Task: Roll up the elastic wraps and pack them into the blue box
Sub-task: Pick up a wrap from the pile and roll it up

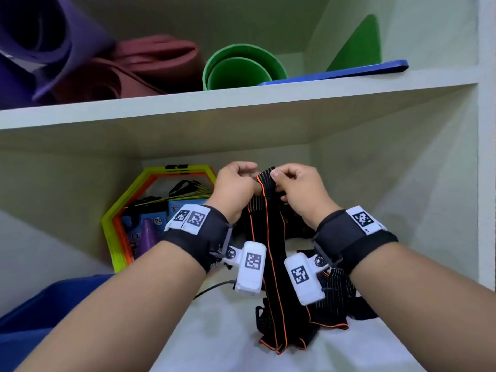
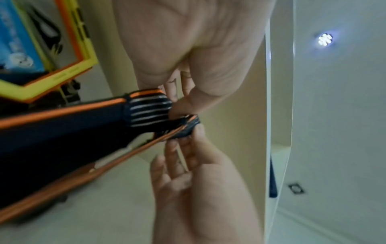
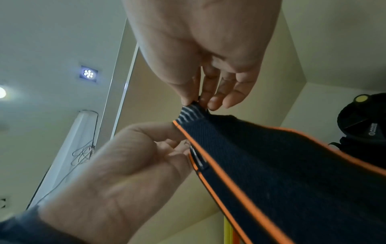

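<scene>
A black elastic wrap (image 1: 271, 237) with orange edges hangs from both hands down to the white shelf (image 1: 214, 331). My left hand (image 1: 241, 181) and right hand (image 1: 284, 181) pinch its striped top end between them, raised above the shelf. In the left wrist view the left hand's fingers (image 2: 173, 92) hold the curled striped end of the wrap (image 2: 150, 112), and the right hand (image 2: 194, 165) pinches the edge beside it. The right wrist view shows the right hand (image 3: 198, 100) pinching the wrap (image 3: 271, 165) at its tip. More wraps (image 1: 335, 291) lie heaped on the shelf. The blue box (image 1: 40, 318) sits at lower left.
Yellow and orange hexagon rings (image 1: 118, 224) lean at the back left, in front of a blue package with a purple cone (image 1: 149, 232). The upper shelf (image 1: 241, 103) carries purple, red and green rolled mats and a blue board (image 1: 349, 72). The cabinet wall (image 1: 485, 157) closes the right side.
</scene>
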{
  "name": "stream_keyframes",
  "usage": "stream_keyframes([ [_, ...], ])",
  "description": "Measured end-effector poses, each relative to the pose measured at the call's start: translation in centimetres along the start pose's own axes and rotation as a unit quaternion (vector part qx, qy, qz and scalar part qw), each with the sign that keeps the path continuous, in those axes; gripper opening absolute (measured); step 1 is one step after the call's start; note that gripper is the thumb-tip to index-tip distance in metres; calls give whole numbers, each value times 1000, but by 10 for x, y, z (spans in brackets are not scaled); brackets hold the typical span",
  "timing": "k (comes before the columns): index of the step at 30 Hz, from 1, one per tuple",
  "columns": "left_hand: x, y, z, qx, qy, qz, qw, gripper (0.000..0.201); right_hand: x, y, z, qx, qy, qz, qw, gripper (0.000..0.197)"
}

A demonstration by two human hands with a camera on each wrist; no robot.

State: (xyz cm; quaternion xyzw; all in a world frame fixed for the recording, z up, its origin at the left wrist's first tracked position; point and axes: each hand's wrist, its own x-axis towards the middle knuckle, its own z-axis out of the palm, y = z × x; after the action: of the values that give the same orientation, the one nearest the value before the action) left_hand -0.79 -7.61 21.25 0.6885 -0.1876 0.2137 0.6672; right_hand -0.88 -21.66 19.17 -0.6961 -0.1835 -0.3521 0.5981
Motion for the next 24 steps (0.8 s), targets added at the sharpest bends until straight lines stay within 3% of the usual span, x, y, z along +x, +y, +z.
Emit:
stream_keyframes([
  [5,-11,6,-5,-143,20,-77,987,36,-7,7,5,18,15,15,1000,14],
  [8,-14,7,-10,-155,27,-88,984,29,-13,6,11,61,-17,39,997,13],
  [11,-18,12,-17,-188,37,-82,978,32,-21,7,21,80,-18,42,996,25],
  [17,-32,24,-28,-267,9,-62,962,33,-54,13,46,-90,-58,6,994,60],
  [21,-34,23,-46,-209,-15,-46,977,29,-63,15,58,-92,-9,2,996,37],
  [24,-40,11,-67,-34,15,31,999,29,-60,16,63,-45,29,21,998,35],
])
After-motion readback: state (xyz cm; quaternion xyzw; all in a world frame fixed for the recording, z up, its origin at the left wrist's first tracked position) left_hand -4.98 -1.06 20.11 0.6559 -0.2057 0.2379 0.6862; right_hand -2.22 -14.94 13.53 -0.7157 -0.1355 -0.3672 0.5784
